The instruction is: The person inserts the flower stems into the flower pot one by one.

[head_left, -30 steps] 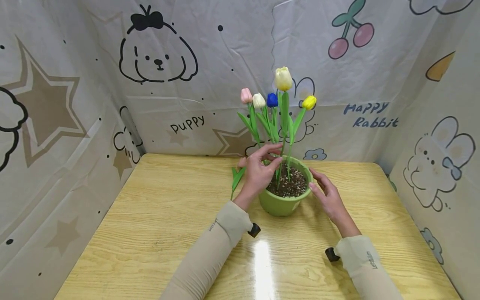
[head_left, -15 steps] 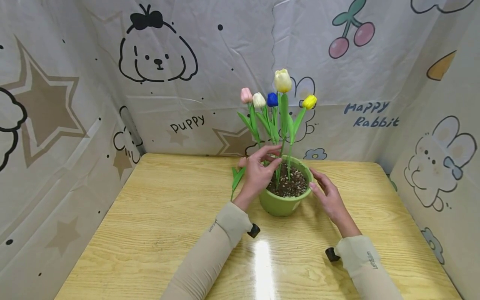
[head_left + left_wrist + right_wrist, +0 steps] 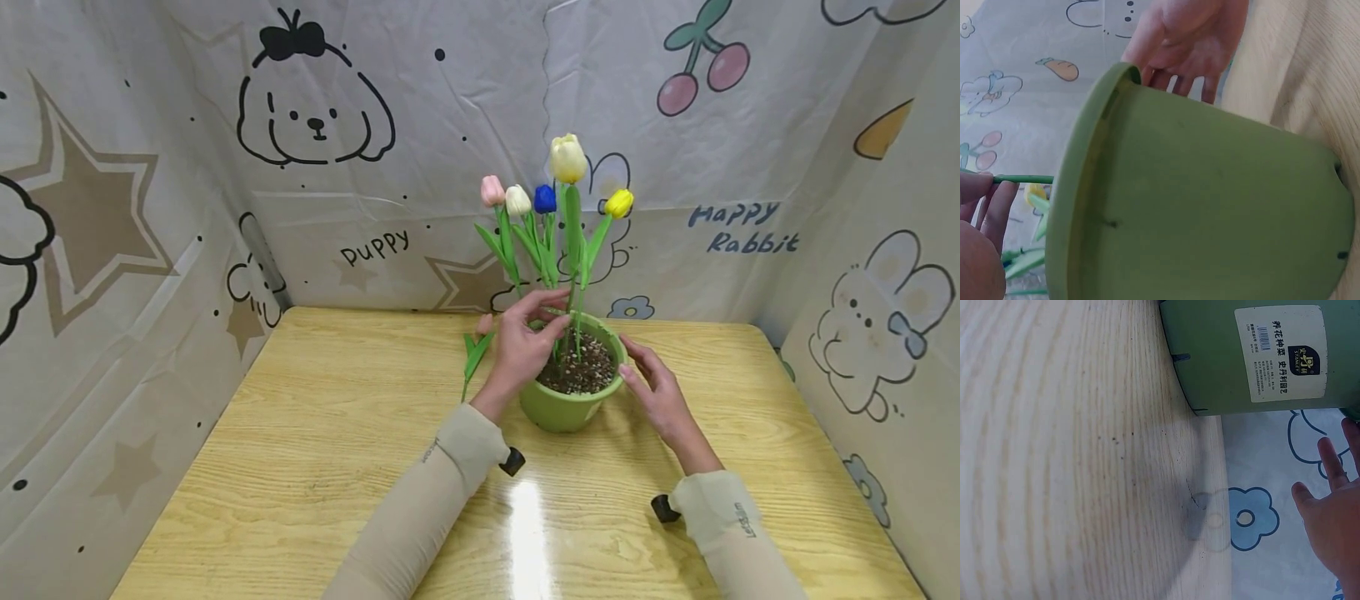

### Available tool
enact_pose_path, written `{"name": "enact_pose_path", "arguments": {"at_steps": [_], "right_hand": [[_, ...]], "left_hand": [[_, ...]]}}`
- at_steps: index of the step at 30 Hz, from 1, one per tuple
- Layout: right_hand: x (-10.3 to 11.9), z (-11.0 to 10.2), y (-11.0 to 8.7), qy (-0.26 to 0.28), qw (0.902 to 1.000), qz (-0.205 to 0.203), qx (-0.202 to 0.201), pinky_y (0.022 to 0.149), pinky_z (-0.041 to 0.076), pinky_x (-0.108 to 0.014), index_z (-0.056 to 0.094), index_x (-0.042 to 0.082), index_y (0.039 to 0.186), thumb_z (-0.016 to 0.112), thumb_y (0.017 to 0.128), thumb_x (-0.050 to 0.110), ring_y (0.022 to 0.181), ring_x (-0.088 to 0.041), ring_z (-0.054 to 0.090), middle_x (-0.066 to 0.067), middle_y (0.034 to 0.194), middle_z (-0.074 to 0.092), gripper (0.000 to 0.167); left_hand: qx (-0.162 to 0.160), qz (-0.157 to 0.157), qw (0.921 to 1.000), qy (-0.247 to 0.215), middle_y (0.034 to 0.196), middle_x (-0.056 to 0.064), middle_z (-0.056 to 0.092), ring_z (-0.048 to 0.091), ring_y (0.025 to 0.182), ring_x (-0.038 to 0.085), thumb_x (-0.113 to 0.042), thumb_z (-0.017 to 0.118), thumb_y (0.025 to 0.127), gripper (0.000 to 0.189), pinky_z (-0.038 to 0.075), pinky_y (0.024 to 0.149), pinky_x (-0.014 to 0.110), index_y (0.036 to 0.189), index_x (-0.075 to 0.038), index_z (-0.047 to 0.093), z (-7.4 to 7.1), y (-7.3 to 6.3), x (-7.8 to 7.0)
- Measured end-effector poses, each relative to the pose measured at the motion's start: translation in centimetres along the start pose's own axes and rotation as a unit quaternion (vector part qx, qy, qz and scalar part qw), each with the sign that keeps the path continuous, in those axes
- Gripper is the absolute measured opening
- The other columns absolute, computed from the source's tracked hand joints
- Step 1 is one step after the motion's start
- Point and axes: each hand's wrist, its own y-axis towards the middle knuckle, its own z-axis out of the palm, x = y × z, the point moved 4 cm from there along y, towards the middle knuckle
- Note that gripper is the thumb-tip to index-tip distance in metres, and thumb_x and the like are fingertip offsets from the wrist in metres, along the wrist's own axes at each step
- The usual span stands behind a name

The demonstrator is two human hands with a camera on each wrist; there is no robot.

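In the head view my left hand (image 3: 523, 340) pinches the green stem of a tall cream tulip (image 3: 569, 159) over the soil (image 3: 588, 371) of a green flowerpot (image 3: 562, 410). The left wrist view shows that stem (image 3: 1022, 179) between thumb and fingers; its lower end is hidden behind the rim. My right hand (image 3: 660, 398) rests against the pot's right rim, its fingers fairly straight. A pink tulip (image 3: 492, 191), a white tulip (image 3: 517, 201), a blue tulip (image 3: 545, 199) and a yellow tulip (image 3: 618, 204) stand upright in the pot.
Another pink tulip (image 3: 474, 358) lies on the wooden table (image 3: 322, 417), left of the pot and partly behind my left hand. A patterned cloth (image 3: 450, 108) hangs behind and at both sides. The pot carries a white label (image 3: 1282, 353).
My left hand has shifted slightly right with the cream tulip, after the bloom dipped a little and rose again. The right hand and pot stay nearly still.
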Motion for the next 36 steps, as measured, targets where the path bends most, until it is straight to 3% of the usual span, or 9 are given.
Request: {"name": "enact_pose_path", "arguments": {"at_steps": [7,14,17,20,24,28,36], "right_hand": [[0.1,0.1,0.0,0.004,1.0,0.0,-0.002,0.116,0.026,-0.005,0.043,-0.004,0.153,0.053,0.108,0.011,0.136,0.012,0.038,-0.029,0.159,0.041,0.048],[-0.1,0.0,0.0,0.002,1.0,0.006,-0.001,0.129,0.025,-0.033,0.042,-0.005,0.153,0.053,0.108,0.012,0.137,0.012,0.038,-0.024,0.159,0.043,0.05],[-0.1,0.0,-0.1,0.0,1.0,0.005,0.0,0.128,0.026,-0.027,0.042,-0.003,0.154,0.053,0.108,0.013,0.137,0.012,0.038,-0.024,0.159,0.043,0.05],[-0.2,-0.1,0.0,0.002,1.0,0.001,0.0,0.127,0.026,-0.027,0.042,-0.003,0.154,0.053,0.108,0.012,0.137,0.011,0.039,-0.025,0.158,0.043,0.049],[-0.2,0.0,0.0,0.004,1.0,-0.002,0.0,0.13,0.024,-0.045,0.043,-0.002,0.154,0.052,0.108,0.01,0.138,0.01,0.04,-0.025,0.158,0.044,0.048],[-0.2,0.0,0.0,0.008,1.0,0.0,0.002,0.127,0.021,-0.059,0.043,-0.002,0.155,0.052,0.109,0.011,0.138,0.01,0.04,-0.026,0.158,0.043,0.049],[-0.1,0.0,-0.1,0.01,0.9999,0.004,0.005,0.127,0.02,-0.061,0.041,-0.001,0.155,0.052,0.109,0.012,0.138,0.01,0.038,-0.025,0.159,0.042,0.05]], "left_hand": [[0.009,0.002,0.9999,-0.014,0.11,0.021,0.071,0.071,0.089,0.04,0.005,0.071,0.093,0.034,0.065,0.074,0.029,0.126,-0.003,0.069,1.7,0.6,0.1],[0.044,-0.011,0.9989,0.002,0.111,0.018,0.072,0.073,0.091,0.034,0.006,0.071,0.093,0.034,0.064,0.074,0.026,0.126,-0.005,0.07,3.0,0.6,0.8],[0.061,-0.008,0.9981,0.006,0.112,0.018,0.072,0.073,0.093,0.038,0.006,0.07,0.094,0.033,0.064,0.074,0.024,0.126,-0.004,0.07,3.5,0.5,1.0],[0.066,0.001,0.9976,0.021,0.111,0.017,0.073,0.073,0.091,0.035,0.005,0.071,0.094,0.033,0.063,0.074,0.023,0.125,-0.004,0.071,3.7,0.5,1.0],[0.066,0.011,0.9965,0.049,0.109,0.014,0.075,0.074,0.086,0.024,0.003,0.072,0.093,0.032,0.061,0.073,0.02,0.124,-0.005,0.072,3.8,0.4,1.2],[0.067,0.014,0.9955,0.065,0.108,0.012,0.076,0.074,0.084,0.021,0.003,0.073,0.092,0.033,0.059,0.07,0.019,0.124,-0.007,0.072,3.9,0.4,1.3],[0.069,0.007,0.9926,0.1,0.109,0.008,0.075,0.074,0.085,0.016,0.001,0.073,0.093,0.033,0.059,0.072,0.018,0.124,-0.011,0.071,4.0,0.2,1.4]]}}
